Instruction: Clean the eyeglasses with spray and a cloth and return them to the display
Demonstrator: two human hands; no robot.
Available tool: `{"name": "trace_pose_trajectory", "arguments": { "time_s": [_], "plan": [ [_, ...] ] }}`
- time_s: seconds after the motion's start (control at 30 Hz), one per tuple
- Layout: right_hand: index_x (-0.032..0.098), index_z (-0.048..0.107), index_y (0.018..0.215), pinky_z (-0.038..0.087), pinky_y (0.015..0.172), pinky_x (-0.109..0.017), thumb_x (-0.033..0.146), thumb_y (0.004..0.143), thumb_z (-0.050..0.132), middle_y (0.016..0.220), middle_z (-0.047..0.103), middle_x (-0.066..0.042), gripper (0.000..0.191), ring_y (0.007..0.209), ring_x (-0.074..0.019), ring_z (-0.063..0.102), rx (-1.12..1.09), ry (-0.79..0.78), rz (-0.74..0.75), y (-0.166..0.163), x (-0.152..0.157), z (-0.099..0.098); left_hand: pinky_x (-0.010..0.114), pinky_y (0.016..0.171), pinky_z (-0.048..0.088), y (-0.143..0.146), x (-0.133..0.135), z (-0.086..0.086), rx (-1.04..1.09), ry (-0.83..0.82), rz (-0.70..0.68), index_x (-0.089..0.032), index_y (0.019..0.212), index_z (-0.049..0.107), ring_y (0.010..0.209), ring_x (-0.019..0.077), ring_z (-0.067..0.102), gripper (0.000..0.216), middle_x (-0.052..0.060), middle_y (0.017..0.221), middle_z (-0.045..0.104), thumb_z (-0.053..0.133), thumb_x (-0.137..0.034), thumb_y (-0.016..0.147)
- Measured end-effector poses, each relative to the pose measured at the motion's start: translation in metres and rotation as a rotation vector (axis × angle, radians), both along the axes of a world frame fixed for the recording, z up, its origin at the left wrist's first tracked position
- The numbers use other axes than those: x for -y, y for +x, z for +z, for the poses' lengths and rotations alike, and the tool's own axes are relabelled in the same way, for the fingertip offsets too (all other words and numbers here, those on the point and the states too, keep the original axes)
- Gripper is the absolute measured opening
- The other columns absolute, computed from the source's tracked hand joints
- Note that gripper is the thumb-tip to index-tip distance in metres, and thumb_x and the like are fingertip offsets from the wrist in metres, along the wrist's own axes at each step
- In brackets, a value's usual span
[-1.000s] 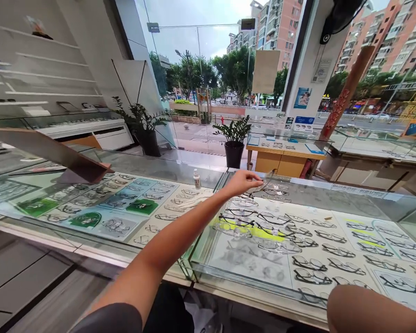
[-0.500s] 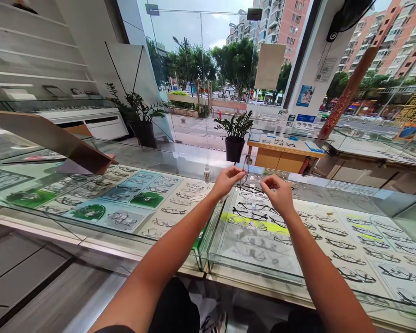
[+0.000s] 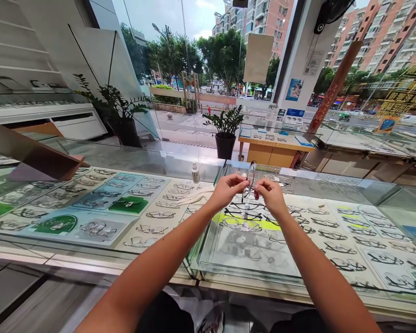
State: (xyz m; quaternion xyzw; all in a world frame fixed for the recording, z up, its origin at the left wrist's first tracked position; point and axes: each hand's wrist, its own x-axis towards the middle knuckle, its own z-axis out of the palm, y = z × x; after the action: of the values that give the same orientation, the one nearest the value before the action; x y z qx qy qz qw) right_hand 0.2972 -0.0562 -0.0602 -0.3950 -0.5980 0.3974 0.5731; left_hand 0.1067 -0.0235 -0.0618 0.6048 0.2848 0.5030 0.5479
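Observation:
A thin-rimmed pair of glasses stands on edge above the glass counter, pinched from both sides. My left hand grips its left side with closed fingers. My right hand pinches its right side. Both arms reach forward over the display case. Rows of other glasses lie on trays under the glass right below my hands.
A small white bottle stands on the counter left of my hands. A brown slanted board rests at the far left. Potted plants stand by the window, with another counter behind.
My right hand came up from the lower right and joined the left on the glasses. The pair now stands higher and nearer to me, turned on edge.

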Motion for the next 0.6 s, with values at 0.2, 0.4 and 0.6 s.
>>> {"name": "trace_pose_trajectory", "arguments": {
  "time_s": [0.2,0.4,0.6],
  "plan": [
    [0.024,0.075,0.085,0.056,0.074,-0.035,0.046,0.081,0.084,0.074,0.071,0.0,0.024,0.071,-0.0188,0.065,-0.08,-0.033,0.077,0.0023,-0.0001,-0.0035,0.028,0.076,0.054,0.0014,0.0019,0.0003,0.003,-0.022,-0.019,-0.016,0.089,0.077,0.082,0.0144,0.066,0.052,0.004,0.087,0.074,0.096,-0.061,0.071],
    [0.024,0.077,0.084,0.051,0.072,-0.033,0.044,0.075,0.093,0.081,0.071,0.0,0.026,0.072,-0.0161,0.059,-0.153,-0.069,0.142,0.0026,-0.0021,-0.0048,0.026,0.072,0.051,0.0015,-0.0002,0.0005,0.018,0.011,-0.043,-0.015,0.086,0.078,0.077,0.012,0.062,0.047,0.002,0.084,0.071,0.096,-0.057,0.073],
    [0.023,0.078,0.082,0.045,0.067,-0.031,0.046,0.07,0.099,0.08,0.07,0.0,0.033,0.072,-0.0148,0.056,-0.174,-0.089,0.147,0.003,-0.0036,-0.0044,0.027,0.071,0.051,-0.0008,-0.002,0.0031,0.014,0.055,-0.043,-0.015,0.085,0.079,0.077,0.0126,0.061,0.046,0.004,0.085,0.071,0.097,-0.056,0.073]
  ]
}}
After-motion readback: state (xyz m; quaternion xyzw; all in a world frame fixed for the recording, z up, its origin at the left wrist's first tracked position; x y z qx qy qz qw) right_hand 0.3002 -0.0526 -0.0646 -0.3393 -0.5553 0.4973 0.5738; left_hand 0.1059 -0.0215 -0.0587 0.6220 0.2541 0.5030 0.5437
